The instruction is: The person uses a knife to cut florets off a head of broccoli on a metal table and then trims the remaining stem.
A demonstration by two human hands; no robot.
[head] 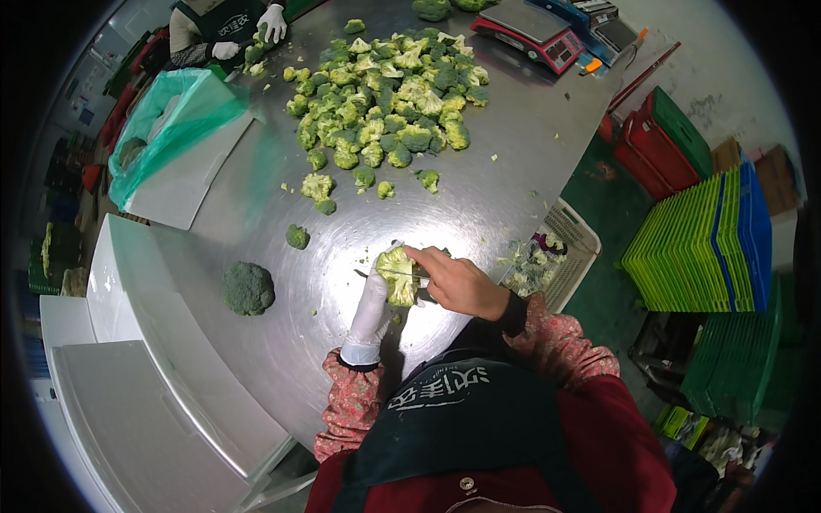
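Observation:
In front of me a piece of broccoli [396, 277] is held with its pale cut side up. My left hand [370, 311], in a white glove, grips it from the left. My bare right hand [463, 282] is shut on a knife [405, 274], whose thin blade lies across the pale face of the broccoli; most of its handle is hidden by the fingers. A whole broccoli head [249, 288] rests on the steel table [269, 372] to the left. Nearer to my hands sits a small floret [297, 236]. Farther off lies a large heap of cut florets [391, 96].
A white plastic basket [580, 240] with trimmings stands at the table's right edge. Scales [532, 32] occupy the far right corner. Far left, a co-worker's gloved hands [272, 24] hold broccoli behind a green-lined white box [186, 176]. Stacked green crates [680, 250] stand right; white boxes [154, 397] border the left.

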